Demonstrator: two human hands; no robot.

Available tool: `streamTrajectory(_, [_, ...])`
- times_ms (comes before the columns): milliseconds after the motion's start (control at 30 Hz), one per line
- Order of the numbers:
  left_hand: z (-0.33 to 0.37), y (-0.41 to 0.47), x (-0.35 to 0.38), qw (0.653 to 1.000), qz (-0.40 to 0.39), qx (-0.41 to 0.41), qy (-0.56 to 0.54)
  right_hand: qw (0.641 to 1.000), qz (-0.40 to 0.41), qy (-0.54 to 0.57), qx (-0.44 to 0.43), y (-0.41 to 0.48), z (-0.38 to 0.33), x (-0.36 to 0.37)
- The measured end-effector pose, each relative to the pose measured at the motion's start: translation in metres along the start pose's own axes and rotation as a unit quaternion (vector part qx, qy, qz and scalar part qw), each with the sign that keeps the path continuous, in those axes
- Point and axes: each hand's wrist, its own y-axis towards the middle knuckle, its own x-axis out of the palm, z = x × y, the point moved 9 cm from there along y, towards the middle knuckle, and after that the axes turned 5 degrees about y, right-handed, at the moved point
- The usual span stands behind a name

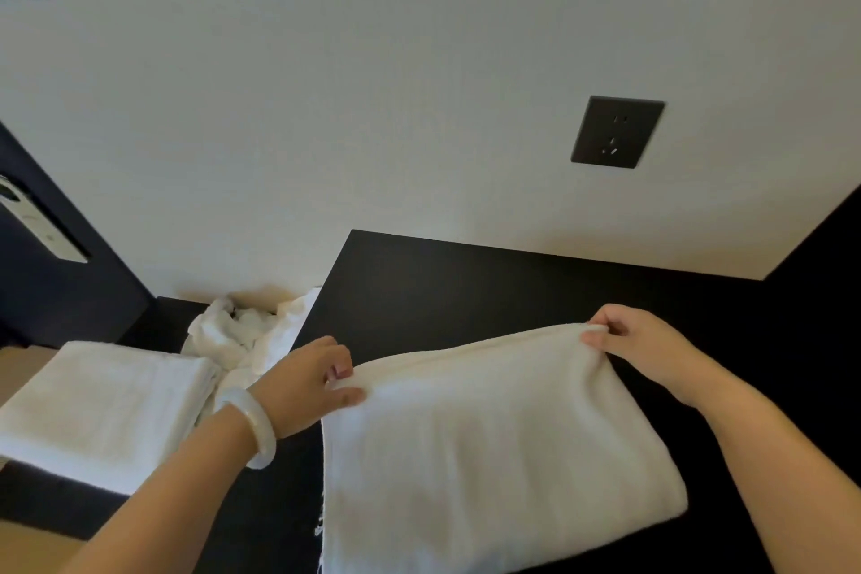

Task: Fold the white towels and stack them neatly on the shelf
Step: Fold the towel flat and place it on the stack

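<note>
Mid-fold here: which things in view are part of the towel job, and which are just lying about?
Part of the job:
- towel being folded, far corners pinched by left hand and right hand
- folded towel on the left
- crumpled white towels behind it
- black surface under the fold

Just there:
- wall socket
- pale plate on the dark door
- white bracelet on the left wrist

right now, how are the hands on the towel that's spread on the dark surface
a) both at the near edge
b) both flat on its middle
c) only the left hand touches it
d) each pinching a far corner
d: the left hand and the right hand each pinch a far corner of the towel lying on the dark surface.
</note>
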Motion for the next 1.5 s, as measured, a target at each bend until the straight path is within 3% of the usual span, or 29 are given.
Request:
streamTrajectory(33, [0.0, -0.007, -0.003, 0.994, -0.004, 0.002, -0.11, 1.0, -0.002, 0.019, -0.012, -0.003, -0.003, -0.007])
streamTrajectory(100, [0.004, -0.018, -0.009, 0.921, -0.016, -0.004, -0.389, 0.994, 0.001, 0.098, -0.04, -0.006, -0.014, -0.027])
streamTrajectory(167, [-0.005, -0.014, -0.006, 0.869, 0.013, -0.068, -0.49, 0.983, 0.022, 0.18, -0.032, 0.003, -0.019, -0.039])
streamTrajectory(200, [-0.014, -0.007, -0.003, 0.878, 0.046, -0.113, -0.464, 0.982, 0.031, 0.187, -0.019, 0.013, -0.016, -0.036])
streamTrajectory(267, [-0.028, 0.007, 0.005, 0.933, 0.101, -0.182, -0.293, 0.99, 0.04, 0.131, 0.026, 0.033, 0.004, -0.011])
streamTrajectory(300, [-0.031, 0.011, 0.012, 0.945, 0.117, -0.201, -0.229, 0.992, 0.049, 0.106, 0.054, 0.039, 0.018, 0.004])
streamTrajectory(433, [-0.033, 0.005, 0.027, 0.93, 0.173, -0.228, -0.231, 0.986, 0.109, 0.093, 0.089, 0.039, 0.036, 0.021])
streamTrajectory(633, [-0.03, 0.012, 0.022, 0.918, 0.214, -0.227, -0.245, 0.993, 0.096, 0.008, 0.073, 0.041, 0.033, 0.021])
streamTrajectory(733, [-0.031, 0.032, 0.011, 0.933, 0.208, -0.206, -0.209, 0.991, 0.107, -0.019, 0.074, 0.042, 0.035, 0.02])
streamTrajectory(933, [-0.032, 0.063, -0.004, 0.94, 0.218, -0.229, -0.126, 0.98, 0.158, 0.038, 0.113, 0.044, 0.042, 0.017])
streamTrajectory(1000, [-0.02, 0.061, -0.007, 0.941, 0.233, -0.245, -0.028, 0.975, 0.179, 0.051, 0.124, 0.046, 0.041, 0.018])
streamTrajectory(1067, [0.021, 0.064, -0.012, 0.935, 0.258, -0.193, 0.151, 0.968, 0.205, 0.071, 0.127, 0.044, 0.041, 0.016])
streamTrajectory(1133, [0.085, 0.064, -0.002, 0.948, 0.269, -0.055, 0.162, 0.962, 0.213, 0.113, 0.125, 0.038, 0.042, 0.016])
streamTrajectory(1200, [0.158, 0.058, 0.03, 0.966, 0.194, 0.116, 0.122, 0.953, 0.215, 0.17, 0.127, 0.025, 0.048, 0.011])
streamTrajectory(1267, [0.215, 0.049, 0.075, 0.955, 0.077, 0.243, 0.149, 0.939, 0.233, 0.206, 0.144, -0.002, 0.06, 0.001])
streamTrajectory(1367, [0.237, 0.055, 0.123, 0.938, -0.022, 0.284, 0.197, 0.937, 0.201, 0.204, 0.198, -0.06, 0.077, 0.007])
streamTrajectory(1500, [0.23, 0.073, 0.148, 0.935, -0.035, 0.257, 0.241, 0.96, 0.147, 0.127, 0.202, -0.107, 0.078, 0.044])
